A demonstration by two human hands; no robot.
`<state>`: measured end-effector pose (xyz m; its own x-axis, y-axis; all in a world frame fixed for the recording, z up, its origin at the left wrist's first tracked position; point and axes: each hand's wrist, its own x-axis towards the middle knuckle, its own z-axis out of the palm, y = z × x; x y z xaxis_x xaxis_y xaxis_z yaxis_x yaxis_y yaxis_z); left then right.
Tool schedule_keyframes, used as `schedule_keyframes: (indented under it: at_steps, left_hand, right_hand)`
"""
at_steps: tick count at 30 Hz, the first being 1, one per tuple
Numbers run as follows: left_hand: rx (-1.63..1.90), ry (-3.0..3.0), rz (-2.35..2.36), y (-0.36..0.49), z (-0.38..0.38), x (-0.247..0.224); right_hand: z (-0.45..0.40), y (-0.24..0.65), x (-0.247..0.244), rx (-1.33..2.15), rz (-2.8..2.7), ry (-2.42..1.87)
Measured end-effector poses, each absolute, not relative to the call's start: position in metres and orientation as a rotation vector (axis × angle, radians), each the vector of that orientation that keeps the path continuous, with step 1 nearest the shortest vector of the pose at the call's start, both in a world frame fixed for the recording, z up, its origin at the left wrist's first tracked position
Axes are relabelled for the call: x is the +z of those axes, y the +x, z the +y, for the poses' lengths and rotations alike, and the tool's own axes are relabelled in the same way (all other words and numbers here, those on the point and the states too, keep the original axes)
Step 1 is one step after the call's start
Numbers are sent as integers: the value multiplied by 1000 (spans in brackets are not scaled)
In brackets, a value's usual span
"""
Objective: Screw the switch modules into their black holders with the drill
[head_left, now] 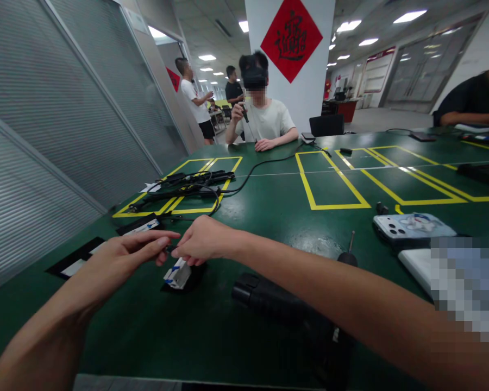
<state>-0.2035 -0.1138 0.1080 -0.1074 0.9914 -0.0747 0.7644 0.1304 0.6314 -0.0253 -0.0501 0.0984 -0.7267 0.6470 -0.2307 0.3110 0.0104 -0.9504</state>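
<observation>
Over the near left part of the table, my left hand [144, 247] and my right hand [206, 239] meet at the fingertips. Both pinch at a small dark piece [170, 248], mostly hidden by the fingers, so its kind does not show. Just below my right hand lies a white block-like part with blue marks [177, 274], resting on a black pad [195, 277]. A black power screwdriver [269, 298] lies beneath my right forearm, which hides part of it.
Similar white parts [140, 227] sit on black pads at the left. Black cables and tools [187, 187] lie farther back. A phone [415, 225] rests at the right, near a dark tool with a metal shaft [348, 258]. A person wearing a headset [264, 119] sits opposite, holding a screwdriver.
</observation>
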Motion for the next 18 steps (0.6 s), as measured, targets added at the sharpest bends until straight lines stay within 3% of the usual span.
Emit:
schedule_keyframes:
  at_steps: [18]
  left_hand:
    - [483,1558,1769,-210,-112,86]
  right_hand:
    - [-47,-45,64,1969,-1991,-1250]
